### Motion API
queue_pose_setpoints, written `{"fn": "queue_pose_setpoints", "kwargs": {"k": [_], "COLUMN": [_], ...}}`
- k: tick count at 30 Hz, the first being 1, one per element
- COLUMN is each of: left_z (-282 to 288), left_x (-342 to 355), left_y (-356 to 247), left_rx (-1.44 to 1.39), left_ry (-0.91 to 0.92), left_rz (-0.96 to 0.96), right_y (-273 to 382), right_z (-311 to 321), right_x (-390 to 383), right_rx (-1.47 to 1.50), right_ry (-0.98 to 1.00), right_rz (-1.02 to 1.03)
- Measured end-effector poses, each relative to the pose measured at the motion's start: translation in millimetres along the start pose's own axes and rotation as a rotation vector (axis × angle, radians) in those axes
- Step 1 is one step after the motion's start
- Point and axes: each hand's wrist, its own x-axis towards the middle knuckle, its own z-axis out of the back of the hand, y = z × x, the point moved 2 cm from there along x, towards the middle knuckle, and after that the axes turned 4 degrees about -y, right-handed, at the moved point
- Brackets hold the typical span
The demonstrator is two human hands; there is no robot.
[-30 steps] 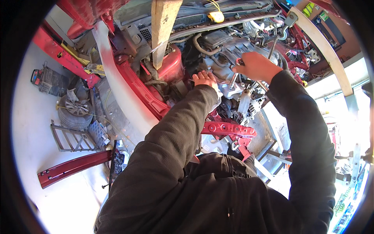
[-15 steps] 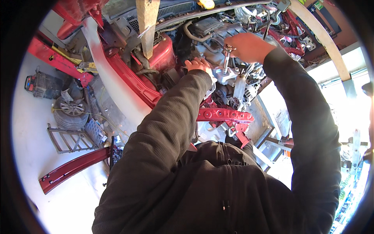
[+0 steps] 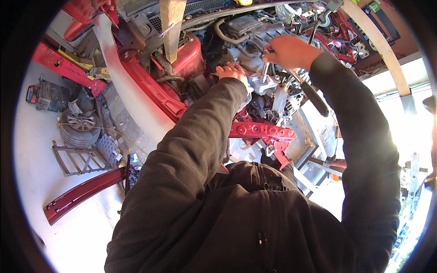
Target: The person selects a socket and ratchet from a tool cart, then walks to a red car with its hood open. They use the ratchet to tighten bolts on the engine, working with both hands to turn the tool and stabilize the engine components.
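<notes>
My right hand [image 3: 293,53] is closed around the head of a ratchet wrench [image 3: 314,98], whose black grip sticks out below the hand toward me. From the head a chrome socket extension [image 3: 264,73] runs down to a silver metal bracket [image 3: 264,84] on the engine [image 3: 259,38]. Left of it, my left hand [image 3: 231,73] rests on the engine side with fingers slightly apart and bent over a part. An upright metal bolt or stud [image 3: 235,59] shows just beyond those fingertips. What lies under the left palm is hidden.
A wooden prop [image 3: 172,32] stands in the bay beside a red strut tower [image 3: 190,57]. The red and white fender edge [image 3: 136,95] runs along the left. A red crossmember [image 3: 261,130] lies before me. On the left floor are a wheel [image 3: 81,129] and a red bumper bar [image 3: 86,193].
The ratchet's black handle, hidden before, has swung into view below my right hand. My right hand stays at the ratchet head. The left hand has barely moved.
</notes>
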Motion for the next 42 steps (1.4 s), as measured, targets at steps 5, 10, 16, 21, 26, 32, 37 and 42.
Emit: {"fn": "queue_pose_setpoints", "kwargs": {"k": [5,10,16,21,26,32,37,42], "left_z": [-2.8,-0.5,11.9,1.0,-11.8,-24.6,-32.6,-21.0], "left_x": [1.7,3.5,18.9,44.9,62.4,76.9,88.3,84.2], "left_y": [-2.1,-2.0,17.5,49.2,59.8,59.6,60.3,65.2], "left_rx": [0.032,-0.02,-0.369,-0.572,-0.701,-0.68,-0.678,-0.758], "left_ry": [0.044,0.059,0.182,0.111,-0.11,-0.222,-0.319,-0.298], "left_rz": [0.006,0.028,0.062,0.055,0.124,0.083,0.028,0.116], "right_y": [-3.9,-15.7,-13.9,-14.5,-22.5,-20.9,-20.6,-22.2], "right_z": [-7.3,-13.0,-19.2,-35.0,-36.1,-33.9,-35.8,-37.1], "right_x": [-1.2,-7.3,-9.9,6.2,15.0,15.3,15.5,15.2], "right_rx": [0.033,0.059,0.028,0.095,0.157,0.145,0.14,0.138], "right_ry": [-0.14,-0.142,-0.298,-0.342,-0.334,-0.315,-0.296,-0.313], "right_rz": [0.143,0.051,0.332,0.265,0.253,0.218,0.182,0.187]}}
